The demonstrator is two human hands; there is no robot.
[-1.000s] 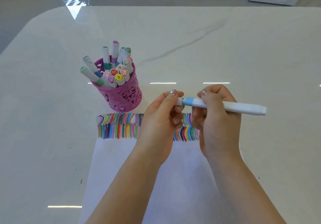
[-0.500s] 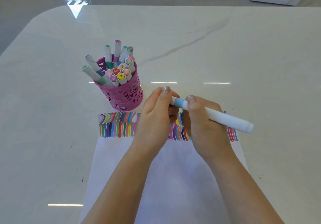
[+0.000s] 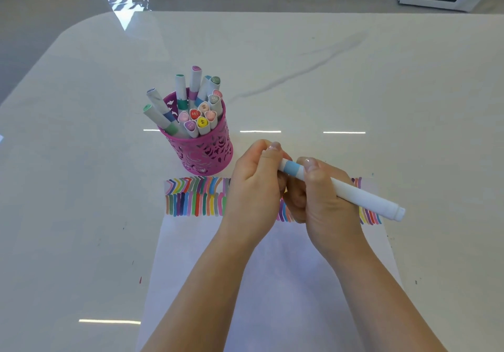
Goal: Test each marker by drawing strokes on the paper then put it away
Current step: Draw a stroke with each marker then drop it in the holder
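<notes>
Head view: the right hand (image 3: 324,198) curls round the barrel of the blue-banded marker (image 3: 362,198). The left hand (image 3: 253,188) closes over its left end, hiding the cap. The marker sits tilted above the striped top edge of the paper (image 3: 272,283). The step is probably working the cap: pull straight along the barrel, gripping near the band. The pink cup (image 3: 201,155) stands just beyond on the table (image 3: 354,78).
</notes>
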